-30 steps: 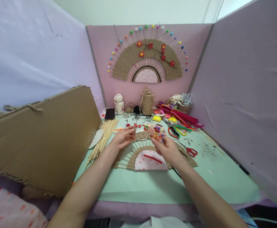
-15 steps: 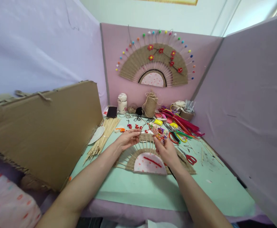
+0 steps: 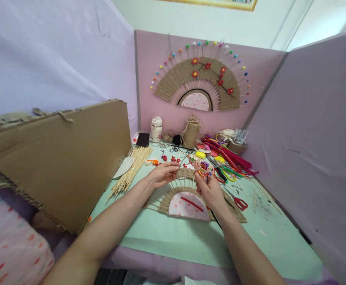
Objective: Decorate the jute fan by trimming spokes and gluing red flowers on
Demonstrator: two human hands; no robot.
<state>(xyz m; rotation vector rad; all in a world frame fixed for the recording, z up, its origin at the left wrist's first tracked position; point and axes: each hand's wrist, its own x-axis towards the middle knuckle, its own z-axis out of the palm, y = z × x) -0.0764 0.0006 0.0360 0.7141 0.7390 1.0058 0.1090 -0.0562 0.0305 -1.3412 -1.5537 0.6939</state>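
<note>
Both hands hover above a half-round fan [image 3: 168, 198] of woven twine and thin sticks, lying on the table. My left hand [image 3: 164, 175] is pinched at the fan's upper edge; what sits between its fingertips is too small to make out. Facing it, my right hand [image 3: 211, 193] is also closed, thumb against fingers, its grip contents unclear. A red fuzzy stem [image 3: 192, 204] lies across the fan's spotted pink half-circle [image 3: 181, 211]. Small red flowers [image 3: 175, 159] lie just beyond my left fingertips. Behind my right hand is a colourful flower-patterned piece [image 3: 202, 166].
Wooden sticks [image 3: 133, 168] and a cardboard panel [image 3: 72, 158] stand to the left. Red-handled scissors [image 3: 240, 204], pliers [image 3: 221, 174] and red fuzzy stems [image 3: 235, 156] lie right. A twine spool [image 3: 191, 132] and a white jar [image 3: 156, 130] are behind. A finished fan [image 3: 170, 81] hangs on the back panel.
The view has shifted slightly, so the scene sits a little further right. Both hands stay closed over the fan, with only small finger movement.
</note>
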